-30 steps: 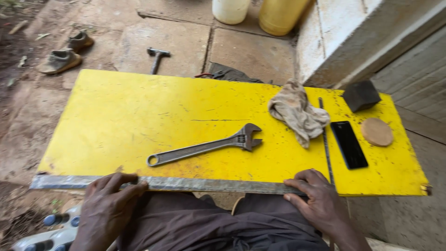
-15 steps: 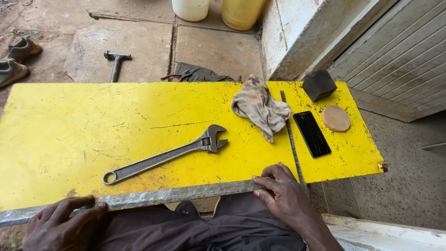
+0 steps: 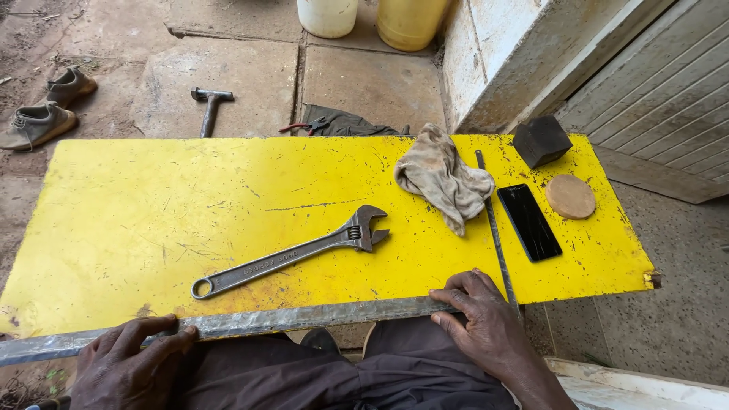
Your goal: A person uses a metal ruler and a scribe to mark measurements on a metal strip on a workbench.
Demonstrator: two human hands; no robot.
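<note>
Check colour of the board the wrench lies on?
Bright yellow, scuffed and speckled; the board shows in the head view under the wrench.

— What does the person wear?

— Dark trousers of a brownish-grey cloth [image 3: 395, 372], loose and creased, with folds running across the lap. They fill the lower middle of the head view, below the near edge of the desk.

— Sleeves?

— None show. The left hand [image 3: 133, 364] and the right hand [image 3: 486, 326] are bare, and so is the stretch of right forearm that runs off toward the lower right corner. No gloves, no rings, no watch or band on either wrist as far as the view reaches.

— Any marks on the cloth?

— Plain, with no pattern or print visible.
</note>
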